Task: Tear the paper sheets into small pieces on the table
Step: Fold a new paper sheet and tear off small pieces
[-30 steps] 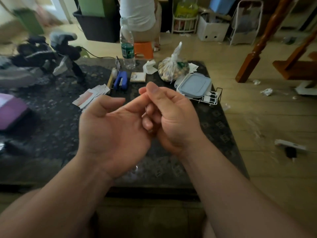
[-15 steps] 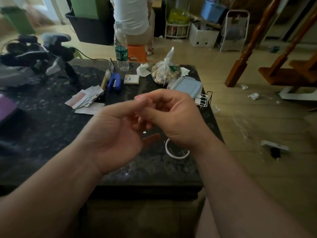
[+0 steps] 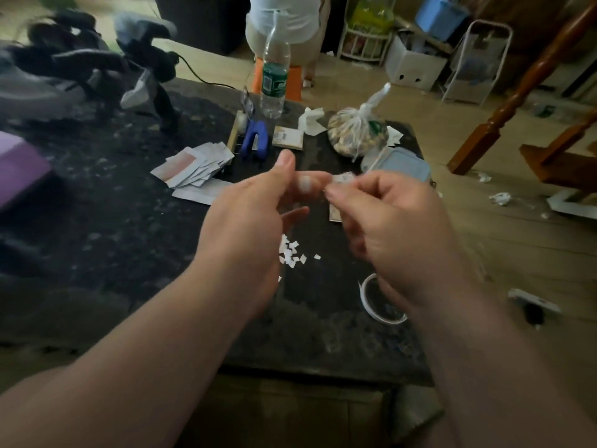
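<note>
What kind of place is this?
Probably a room in a home: a cluttered dark table with a water bottle and a tied plastic bag, and a wooden stair post.

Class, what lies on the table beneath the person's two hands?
Small white paper pieces and a white ring; the right hand and wrist hide part of the ring.

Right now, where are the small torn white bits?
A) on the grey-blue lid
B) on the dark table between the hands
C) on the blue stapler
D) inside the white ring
B: the torn bits lie scattered on the dark table, between the left hand and the right hand, outside the white ring.
</note>
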The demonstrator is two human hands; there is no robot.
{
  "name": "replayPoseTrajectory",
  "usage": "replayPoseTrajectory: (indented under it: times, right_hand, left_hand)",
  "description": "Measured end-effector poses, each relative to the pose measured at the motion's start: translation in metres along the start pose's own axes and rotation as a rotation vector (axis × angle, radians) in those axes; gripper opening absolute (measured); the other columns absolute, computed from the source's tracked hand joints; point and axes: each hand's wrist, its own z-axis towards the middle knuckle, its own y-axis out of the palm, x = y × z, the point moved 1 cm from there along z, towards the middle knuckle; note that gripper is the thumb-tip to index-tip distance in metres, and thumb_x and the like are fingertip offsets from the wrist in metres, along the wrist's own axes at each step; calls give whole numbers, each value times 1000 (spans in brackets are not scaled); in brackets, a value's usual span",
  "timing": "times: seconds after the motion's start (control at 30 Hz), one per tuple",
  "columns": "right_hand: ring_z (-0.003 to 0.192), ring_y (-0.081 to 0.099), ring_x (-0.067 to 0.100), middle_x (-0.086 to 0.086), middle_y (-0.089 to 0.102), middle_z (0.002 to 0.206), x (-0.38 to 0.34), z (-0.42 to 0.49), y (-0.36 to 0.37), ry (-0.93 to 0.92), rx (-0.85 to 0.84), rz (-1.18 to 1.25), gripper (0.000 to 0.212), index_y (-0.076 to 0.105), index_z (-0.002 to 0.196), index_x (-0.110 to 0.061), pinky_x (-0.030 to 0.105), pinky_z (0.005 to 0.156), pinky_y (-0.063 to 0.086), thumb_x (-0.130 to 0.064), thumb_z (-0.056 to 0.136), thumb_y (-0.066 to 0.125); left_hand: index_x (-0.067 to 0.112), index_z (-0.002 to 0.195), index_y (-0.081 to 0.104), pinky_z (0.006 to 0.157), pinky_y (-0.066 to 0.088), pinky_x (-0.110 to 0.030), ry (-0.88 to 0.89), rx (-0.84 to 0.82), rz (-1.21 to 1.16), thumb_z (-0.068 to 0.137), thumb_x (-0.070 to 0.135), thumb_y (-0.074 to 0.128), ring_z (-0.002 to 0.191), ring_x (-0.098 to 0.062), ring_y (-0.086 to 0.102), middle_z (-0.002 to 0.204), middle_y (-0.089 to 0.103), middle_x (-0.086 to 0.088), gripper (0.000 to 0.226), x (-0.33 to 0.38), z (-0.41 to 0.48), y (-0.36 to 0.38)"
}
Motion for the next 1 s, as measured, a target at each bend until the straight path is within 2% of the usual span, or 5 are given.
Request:
replayPoseTrajectory:
  times: [0.1, 0.27, 0.47, 0.9, 1.0]
  right_hand:
    - [41, 38, 12, 4, 52, 52, 1, -13, -4, 136, -180, 299, 20, 67, 64, -13, 19, 38, 28, -21, 79, 78]
    - [40, 45, 12, 7, 60, 55, 11, -14, -20, 63, -234, 216, 19, 71, 68, -11, 18, 37, 32, -24, 81, 75]
    - [45, 54, 12, 1, 63, 55, 23, -4, -30, -229, -88, -126, 16, 71, 71, -25, 18, 42, 42, -32, 85, 71]
    - [59, 69, 9, -4, 72, 64, 31, 2, -29, -137, -179, -84, 18, 74, 73, -15, 18, 54, 52, -19, 90, 74]
    - [56, 66, 11, -3, 69, 61, 30, 0, -27, -134, -175, -99, 20, 73, 72, -17, 27, 52, 54, -22, 91, 74]
  left_hand:
    - [10, 84, 81, 97, 51, -55, 23, -45, -10, 107, 46, 31, 105, -31, 73, 105, 79, -11, 66, -1, -15, -6]
    - [4, 97, 81, 98, 49, -62, -106, -206, -101, 96, 62, 28, 106, -44, 69, 105, 76, -23, 79, -12, -18, -15]
    - [11, 91, 82, 69, 56, -31, -155, -87, 89, 75, 33, 77, 70, -21, 68, 77, 73, -12, 28, -23, -6, -5]
    - [3, 73, 79, 71, 62, -38, -152, -70, 168, 76, 4, 76, 66, -22, 68, 77, 73, -22, 5, -26, -4, 7]
    - [9, 74, 81, 63, 61, -35, -153, -60, 218, 72, 20, 73, 60, -23, 68, 73, 74, -17, 14, -21, -8, 3]
